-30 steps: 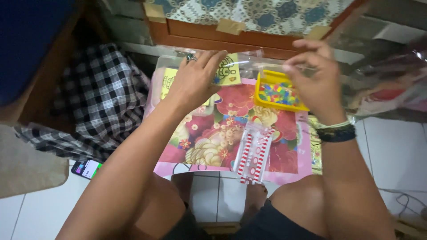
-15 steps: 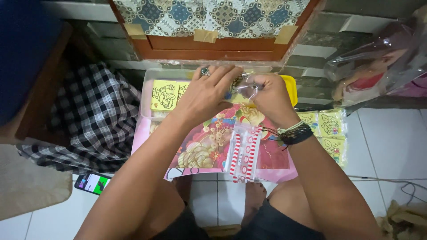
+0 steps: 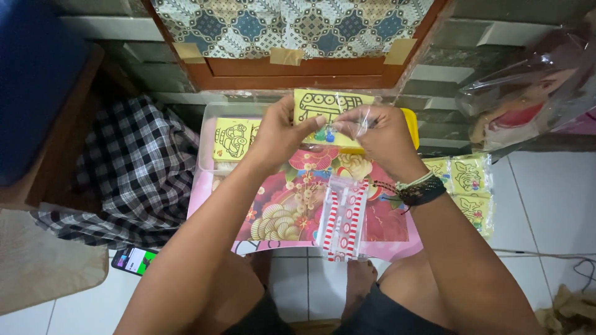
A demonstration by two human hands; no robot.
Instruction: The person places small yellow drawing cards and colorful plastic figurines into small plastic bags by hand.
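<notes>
Above a low table with a floral cover (image 3: 285, 205), the left hand (image 3: 279, 133) and right hand (image 3: 382, 136) pinch a yellow picture card (image 3: 329, 105) in a clear sleeve, apparently with small coloured pieces. Similar cards fill a clear tray (image 3: 214, 121); 1 phone (image 3: 132, 260) lies on white tiles.

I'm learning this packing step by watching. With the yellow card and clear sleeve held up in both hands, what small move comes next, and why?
Probably push the yellow card deeper into the clear sleeve. The left hand pinches the card's lower edge, the right hand holds the sleeve at its side, and most of the card looks uncovered.
</notes>
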